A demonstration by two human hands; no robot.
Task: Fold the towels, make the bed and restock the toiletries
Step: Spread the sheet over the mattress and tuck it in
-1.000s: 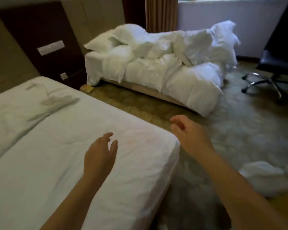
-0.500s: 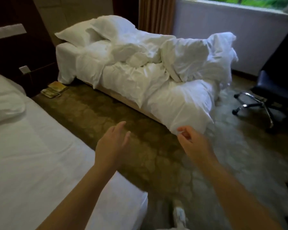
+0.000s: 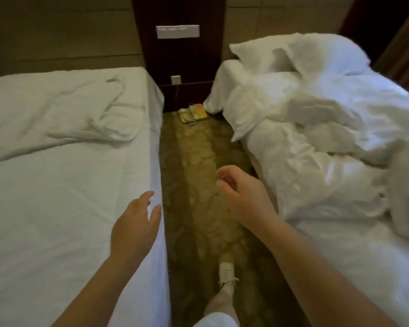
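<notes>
Head view: left hand (image 3: 135,223), fingers relaxed and empty, above the sheeted bed (image 3: 57,190) edge; right hand (image 3: 243,197), loosely curled and empty, over the carpet (image 3: 198,149) beside the unmade bed (image 3: 316,156).

Matt white cotton sheet (image 3: 57,197), creased cloth duvet (image 3: 316,161), patterned pile carpet (image 3: 198,173), dark wood panel (image 3: 182,57)

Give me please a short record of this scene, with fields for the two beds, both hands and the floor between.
left bed: flat sheet, one crumpled white cloth near its head
right bed: unmade, heaped duvet and pillows
left hand: fingers straight, over the left bed's edge, holds nothing
right hand: loosely curled, empty, over the aisle
floor: patterned carpet, telephone lying at the far end
foot: white shoe in the aisle
</notes>
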